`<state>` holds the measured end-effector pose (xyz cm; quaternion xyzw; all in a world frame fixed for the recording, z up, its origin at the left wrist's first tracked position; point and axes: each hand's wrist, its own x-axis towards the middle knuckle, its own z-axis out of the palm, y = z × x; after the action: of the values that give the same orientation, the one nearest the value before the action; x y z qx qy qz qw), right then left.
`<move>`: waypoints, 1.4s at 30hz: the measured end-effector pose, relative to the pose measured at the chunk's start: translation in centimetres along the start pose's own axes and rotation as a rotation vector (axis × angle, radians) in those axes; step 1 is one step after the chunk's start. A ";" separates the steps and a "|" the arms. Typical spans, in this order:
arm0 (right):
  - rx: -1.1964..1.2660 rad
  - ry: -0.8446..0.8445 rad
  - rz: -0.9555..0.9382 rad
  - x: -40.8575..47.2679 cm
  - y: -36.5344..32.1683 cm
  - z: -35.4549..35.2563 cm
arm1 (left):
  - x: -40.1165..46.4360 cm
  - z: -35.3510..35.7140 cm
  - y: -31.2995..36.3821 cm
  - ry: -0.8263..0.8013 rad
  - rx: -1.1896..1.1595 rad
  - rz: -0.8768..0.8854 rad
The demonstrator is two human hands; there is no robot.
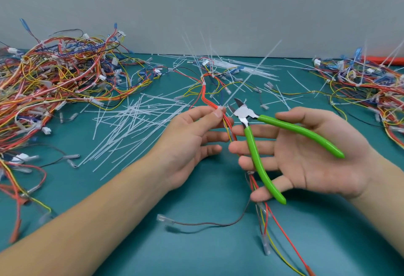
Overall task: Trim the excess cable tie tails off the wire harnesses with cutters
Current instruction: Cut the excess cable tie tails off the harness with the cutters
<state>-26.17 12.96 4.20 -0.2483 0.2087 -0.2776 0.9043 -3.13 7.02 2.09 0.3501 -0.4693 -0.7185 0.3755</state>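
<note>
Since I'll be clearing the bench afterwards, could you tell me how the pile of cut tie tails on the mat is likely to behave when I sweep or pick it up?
The tails look thin and straight, so probably light and springy rather than limp. They lie loose and crisscrossed on the mat, so a push would likely scatter them. Smooth plastic may slip from fingers; gathering them in a bunch seems easier.

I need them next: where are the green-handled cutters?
The green-handled cutters lie across the open right hand, right of centre in the head view, blades apart beside the red wire harness pinched by the left hand.
</note>
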 end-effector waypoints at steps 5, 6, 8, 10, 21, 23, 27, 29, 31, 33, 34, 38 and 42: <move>0.081 -0.057 -0.002 0.3 0.1 0.0 | 0.0 0.1 0.0 0.004 -0.015 0.006; 0.097 -0.053 -0.006 0.3 0.1 -0.1 | 0.0 0.1 0.0 0.006 -0.015 0.005; 0.113 -0.035 -0.029 0.5 0.3 -0.2 | 0.0 0.1 0.0 0.005 -0.012 0.003; 0.125 -0.004 -0.062 0.7 0.4 -0.1 | -0.1 0.1 0.1 0.003 -0.010 0.001; -0.154 0.224 -0.343 1.2 2.0 0.4 | -0.2 0.1 0.2 0.001 0.004 -0.011; -0.151 0.228 -0.332 1.2 1.9 0.4 | -0.1 0.1 0.2 0.002 -0.002 -0.011; -0.001 0.119 -0.154 1.2 0.9 0.4 | 0.0 0.1 0.2 -0.005 -0.017 -0.016; 0.018 0.134 -0.108 1.1 0.2 0.6 | 0.0 0.1 0.2 -0.004 -0.030 -0.015; -0.213 0.300 -0.167 0.9 -0.1 1.0 | 0.0 0.1 0.2 0.004 -0.032 -0.013; -0.536 0.553 -0.300 0.6 0.1 1.2 | 0.0 0.1 0.2 0.009 -0.028 -0.013; -0.732 0.680 -0.379 0.5 0.4 1.3 | 0.0 0.1 0.2 0.011 -0.027 -0.015; -1.543 0.932 -0.601 0.2 1.2 0.7 | 0.0 0.1 0.2 0.017 -0.030 -0.022; -1.656 0.853 -0.603 0.7 1.7 -0.4 | 0.0 0.2 0.2 0.022 -0.019 -0.022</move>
<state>-25.17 13.59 2.74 -0.7262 0.5747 -0.3294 0.1838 -3.23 7.06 2.31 0.3596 -0.4545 -0.7231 0.3759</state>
